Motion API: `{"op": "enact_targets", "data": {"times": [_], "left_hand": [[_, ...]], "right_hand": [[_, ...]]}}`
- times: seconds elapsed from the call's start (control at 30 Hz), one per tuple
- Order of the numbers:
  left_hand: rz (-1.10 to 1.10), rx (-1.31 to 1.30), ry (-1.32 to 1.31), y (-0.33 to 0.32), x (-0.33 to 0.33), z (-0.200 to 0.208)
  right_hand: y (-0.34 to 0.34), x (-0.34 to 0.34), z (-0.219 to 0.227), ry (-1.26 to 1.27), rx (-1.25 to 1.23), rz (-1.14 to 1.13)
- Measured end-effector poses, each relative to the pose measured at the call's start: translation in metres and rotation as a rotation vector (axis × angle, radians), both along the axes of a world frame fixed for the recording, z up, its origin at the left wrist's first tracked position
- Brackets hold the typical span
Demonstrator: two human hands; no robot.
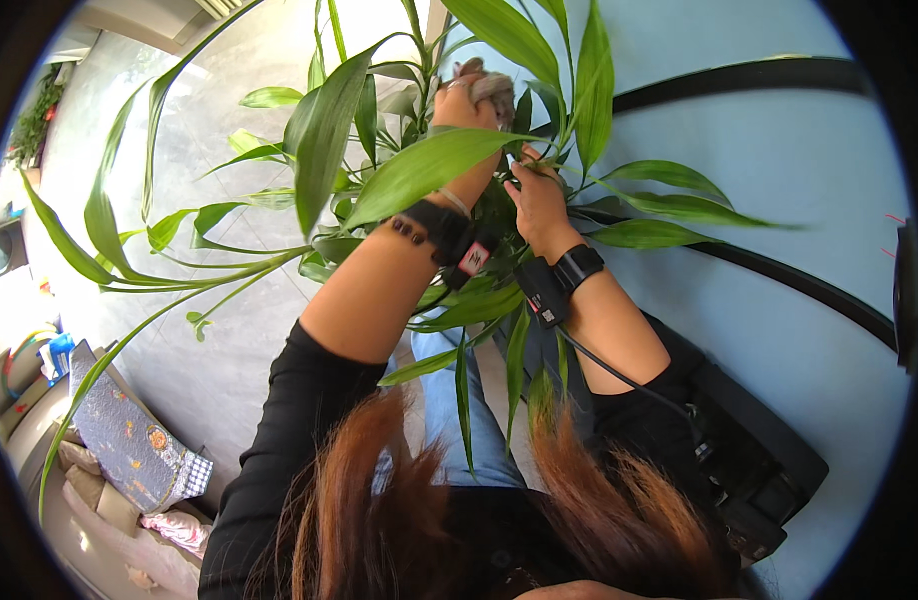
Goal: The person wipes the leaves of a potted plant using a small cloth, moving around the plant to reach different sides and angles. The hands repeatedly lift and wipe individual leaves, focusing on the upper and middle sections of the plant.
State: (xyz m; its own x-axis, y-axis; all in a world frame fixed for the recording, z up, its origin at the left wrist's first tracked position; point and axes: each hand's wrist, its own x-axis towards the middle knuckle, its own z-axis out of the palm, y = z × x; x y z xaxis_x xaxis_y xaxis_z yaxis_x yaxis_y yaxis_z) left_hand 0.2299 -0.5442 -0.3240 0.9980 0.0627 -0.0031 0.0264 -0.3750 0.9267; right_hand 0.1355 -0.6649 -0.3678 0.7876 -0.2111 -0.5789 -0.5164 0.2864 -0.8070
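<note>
A tall potted-type plant with long green leaves (429,175) fills the middle of the head view; its pot is hidden. My left hand (461,108) reaches in among the upper leaves, closed on a crumpled grey-brown cloth (495,92). Lower and to the right, my right hand (541,205) is among the leaves beside the stems. Its thumb and fingers are drawn together, but leaves hide what is between them. One broad leaf crosses in front of my left wrist. Both wrists wear black straps, with a small black box (544,292) on the right one.
Close on the right stands a light blue surface (759,150) with a curved black strip (739,82). Grey floor tiles (219,360) spread to the left. A sofa (104,500) with a patterned grey cover (139,440) is at the lower left. Long leaves arch out on both sides.
</note>
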Motion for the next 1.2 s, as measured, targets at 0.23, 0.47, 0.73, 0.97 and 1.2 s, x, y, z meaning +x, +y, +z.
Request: {"op": "enact_targets", "data": {"times": [0.23, 0.47, 0.73, 0.97, 1.2], "left_hand": [[-0.271, 0.041, -0.176, 0.008, -0.053, 0.006], [0.041, -0.173, 0.031, 0.026, -0.048, -0.008], [-0.528, 0.222, -0.064, 0.006, -0.054, -0.031], [-0.212, -0.176, -0.065, 0.059, -0.084, 0.027], [-0.129, -0.713, 0.25, 0.117, -0.119, 0.12]], "right_hand": [[0.021, 0.01, 0.023, -0.13, 0.392, -0.279], [0.026, 0.018, 0.03, 0.061, -0.061, -0.156], [0.019, 0.021, 0.022, 0.061, 0.051, -0.07], [0.048, 0.015, 0.079, 0.187, -0.153, 0.152], [0.004, -0.009, 0.197, -0.374, -0.056, 0.546]]}}
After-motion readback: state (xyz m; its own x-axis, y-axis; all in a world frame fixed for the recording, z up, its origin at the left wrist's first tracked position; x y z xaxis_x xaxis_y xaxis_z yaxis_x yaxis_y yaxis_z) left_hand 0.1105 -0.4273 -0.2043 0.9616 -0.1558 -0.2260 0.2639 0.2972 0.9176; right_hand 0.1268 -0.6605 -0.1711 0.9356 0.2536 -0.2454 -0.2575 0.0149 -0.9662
